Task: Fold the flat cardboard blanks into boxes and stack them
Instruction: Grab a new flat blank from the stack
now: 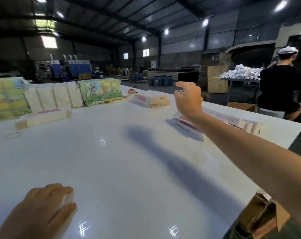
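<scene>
My right hand (188,99) is stretched out and raised above the white table (120,161), fingers loosely curled, holding nothing; it hangs over a fanned pile of flat white-and-red blanks (232,121) at the right edge. My left hand (48,204) lies low at the near left, its fingers and thumb curled round a small white box (67,199). A second pile of flat blanks (151,100) lies farther back in the middle. At the left lies a long row of white folded boxes (42,117).
Wrapped bundles of printed card (99,94) and white bundles (55,98) line the table's far left. A rubber band (12,135) lies at the left. A brown carton (260,216) sits below the near right corner. A person in black (280,90) sits at the right.
</scene>
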The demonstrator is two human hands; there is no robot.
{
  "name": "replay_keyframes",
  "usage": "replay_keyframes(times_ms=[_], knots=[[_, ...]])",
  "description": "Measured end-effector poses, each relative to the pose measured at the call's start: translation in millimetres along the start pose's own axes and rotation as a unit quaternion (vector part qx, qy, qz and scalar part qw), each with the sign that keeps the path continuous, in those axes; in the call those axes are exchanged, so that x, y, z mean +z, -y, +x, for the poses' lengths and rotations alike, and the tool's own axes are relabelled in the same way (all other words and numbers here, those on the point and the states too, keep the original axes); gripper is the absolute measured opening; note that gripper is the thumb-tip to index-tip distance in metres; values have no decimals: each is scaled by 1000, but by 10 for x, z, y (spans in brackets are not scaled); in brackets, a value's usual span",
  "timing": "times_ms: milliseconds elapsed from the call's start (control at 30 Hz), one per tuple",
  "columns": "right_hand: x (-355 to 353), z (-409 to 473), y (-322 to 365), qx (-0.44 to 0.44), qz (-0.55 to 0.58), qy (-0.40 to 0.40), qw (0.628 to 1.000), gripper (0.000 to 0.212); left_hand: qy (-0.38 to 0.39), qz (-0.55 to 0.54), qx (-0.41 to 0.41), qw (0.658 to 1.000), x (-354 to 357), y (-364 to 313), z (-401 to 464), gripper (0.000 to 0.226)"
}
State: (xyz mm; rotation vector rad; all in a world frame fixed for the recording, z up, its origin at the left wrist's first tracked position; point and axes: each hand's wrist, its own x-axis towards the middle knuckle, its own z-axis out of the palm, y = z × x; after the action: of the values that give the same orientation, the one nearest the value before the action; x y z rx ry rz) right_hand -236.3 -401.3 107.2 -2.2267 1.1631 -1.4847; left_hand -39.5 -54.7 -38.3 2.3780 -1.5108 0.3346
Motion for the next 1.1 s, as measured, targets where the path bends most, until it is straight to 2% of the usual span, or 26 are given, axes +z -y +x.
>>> replay_keyframes(times_ms=[67,133,233,300,367,467,533,600,667,733,800,867,933,967,1100], knots=[[158,-390,534,-106,92,77,987,27,-29,-31,-43,998,-87,-58,-32,56],[324,-922,879,-193,124,178,957,24,13,-35,-60,997,-193,-173,-58,68],[589,-1657,1055,-264,17,337,904,24,38,-5,-68,997,-271,-277,-85,83],[693,-1935,1001,-289,-54,385,875,23,36,7,-72,997,-271,-290,-88,87],[729,-2017,928,-303,-53,395,865,25,24,15,-70,997,-241,-268,-89,78],[752,-2029,855,-311,-8,379,871,26,12,34,-69,997,-153,-215,-96,53],[769,-2054,834,-320,18,360,876,30,27,-46,-97,994,-161,-177,-74,40],[790,-2067,801,-319,40,348,880,25,27,-144,-151,978,-278,-62,-36,40],[831,-2066,776,-330,55,330,883,17,9,-190,-223,956,-535,190,-32,41],[876,-2068,764,-337,60,308,887,16,6,-163,-304,939,-864,548,-110,42],[921,-2074,746,-346,64,293,889,15,29,-52,-382,922,-1174,945,-322,41],[961,-2063,713,-350,60,279,892,16,72,49,-455,886,-1362,1272,-617,56],[995,-2047,685,-350,60,279,892,25,115,103,-514,844,-1409,1437,-890,86],[1004,-2043,673,-350,55,283,891,21,127,118,-529,831,-1401,1473,-977,97],[1029,-2050,653,-356,49,292,886,9,98,87,-547,827,-1343,1482,-1062,102]])
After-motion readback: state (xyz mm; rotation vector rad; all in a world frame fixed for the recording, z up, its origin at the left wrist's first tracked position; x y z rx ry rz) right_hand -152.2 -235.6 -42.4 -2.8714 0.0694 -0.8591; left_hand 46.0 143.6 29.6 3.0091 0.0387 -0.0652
